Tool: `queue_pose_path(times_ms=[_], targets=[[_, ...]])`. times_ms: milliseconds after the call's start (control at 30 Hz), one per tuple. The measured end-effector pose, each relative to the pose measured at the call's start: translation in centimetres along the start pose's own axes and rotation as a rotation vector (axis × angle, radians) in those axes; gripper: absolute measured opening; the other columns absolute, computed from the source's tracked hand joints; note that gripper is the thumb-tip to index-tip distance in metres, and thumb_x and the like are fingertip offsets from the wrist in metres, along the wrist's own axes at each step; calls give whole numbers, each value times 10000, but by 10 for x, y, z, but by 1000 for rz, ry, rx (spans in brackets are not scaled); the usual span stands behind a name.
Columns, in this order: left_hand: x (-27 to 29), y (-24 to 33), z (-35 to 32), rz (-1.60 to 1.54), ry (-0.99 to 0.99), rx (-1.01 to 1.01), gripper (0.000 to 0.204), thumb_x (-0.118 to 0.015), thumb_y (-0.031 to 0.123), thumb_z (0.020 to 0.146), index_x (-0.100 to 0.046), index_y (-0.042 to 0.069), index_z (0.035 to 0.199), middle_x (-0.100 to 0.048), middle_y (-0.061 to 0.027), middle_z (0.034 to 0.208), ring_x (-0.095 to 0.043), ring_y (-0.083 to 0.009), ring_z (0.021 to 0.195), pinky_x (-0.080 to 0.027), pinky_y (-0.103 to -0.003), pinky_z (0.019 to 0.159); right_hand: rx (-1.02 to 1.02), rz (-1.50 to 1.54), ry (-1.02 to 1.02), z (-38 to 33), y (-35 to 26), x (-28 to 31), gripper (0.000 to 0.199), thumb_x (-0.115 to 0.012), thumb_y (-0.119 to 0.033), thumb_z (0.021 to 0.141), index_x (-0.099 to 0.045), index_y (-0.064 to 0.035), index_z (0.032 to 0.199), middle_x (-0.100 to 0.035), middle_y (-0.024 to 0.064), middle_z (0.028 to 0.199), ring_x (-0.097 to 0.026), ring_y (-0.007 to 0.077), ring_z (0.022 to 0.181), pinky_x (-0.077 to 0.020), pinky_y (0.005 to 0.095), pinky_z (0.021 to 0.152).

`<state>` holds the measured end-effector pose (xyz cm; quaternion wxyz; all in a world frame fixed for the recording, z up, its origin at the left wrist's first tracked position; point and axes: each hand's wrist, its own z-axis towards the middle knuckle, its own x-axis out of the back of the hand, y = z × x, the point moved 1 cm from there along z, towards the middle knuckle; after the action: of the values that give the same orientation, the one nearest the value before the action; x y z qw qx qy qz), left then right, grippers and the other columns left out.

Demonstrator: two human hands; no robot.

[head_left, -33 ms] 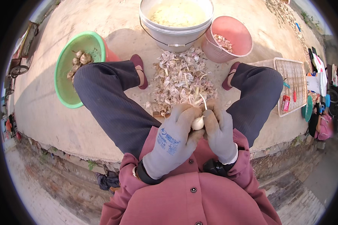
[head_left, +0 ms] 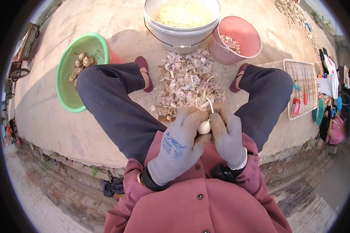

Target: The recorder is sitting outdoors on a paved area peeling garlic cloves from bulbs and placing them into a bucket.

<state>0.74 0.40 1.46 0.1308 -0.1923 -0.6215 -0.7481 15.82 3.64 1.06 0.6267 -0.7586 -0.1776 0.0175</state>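
Note:
A pale garlic clove [head_left: 204, 127] sits between my two gloved hands, above my lap. My left hand [head_left: 179, 143], in a grey glove with blue print and dirty fingertips, has its fingers closed round the clove's left side. From the other side my right hand [head_left: 227, 136], gloved too, closes its bent fingers against it. A thin whitish strip [head_left: 210, 104] sticks up by the right fingertips; a small grey patch lies at its base, and I cannot make out what it is. Beyond the hands a heap of garlic skins [head_left: 188, 79] covers the ground between my feet.
A white bucket [head_left: 181, 35] with pale cloves in liquid stands ahead. Beside it is a pink bucket [head_left: 237, 40] with unpeeled cloves. A green basket [head_left: 64, 73] with garlic bulbs stands left. On the right, a pale crate [head_left: 303, 77] bears small tools and a red packet.

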Motion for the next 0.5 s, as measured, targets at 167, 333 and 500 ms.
queue_pose_path(times_ms=[167, 333, 500], targets=[[0, -1, -1, 53, -4, -12, 507, -732, -45, 744, -531, 21, 1205, -560, -172, 1132, -656, -300, 875, -558, -331, 714, -48, -23, -4, 0, 1, -3, 198, -492, -153, 986, -603, 9, 959, -601, 133, 711, -581, 218, 611, -450, 367, 580], [0, -4, -5, 53, -18, 16, 504, -733, -42, 737, -535, 27, 1195, -569, -172, 1109, -642, -303, 859, -539, -341, 697, 138, -156, 18, 4, 12, -7, 199, -477, -146, 990, -599, 12, 978, -602, 162, 728, -583, 282, 607, -453, 396, 587], [-3, -3, -1, 73, 16, -47, 498, -740, -37, 750, -532, 25, 1198, -572, -171, 1101, -637, -298, 862, -538, -345, 700, 110, -132, 96, 4, 19, -12, 202, -460, -135, 992, -573, 19, 927, -566, 169, 779, -577, 281, 708, -444, 403, 623]])
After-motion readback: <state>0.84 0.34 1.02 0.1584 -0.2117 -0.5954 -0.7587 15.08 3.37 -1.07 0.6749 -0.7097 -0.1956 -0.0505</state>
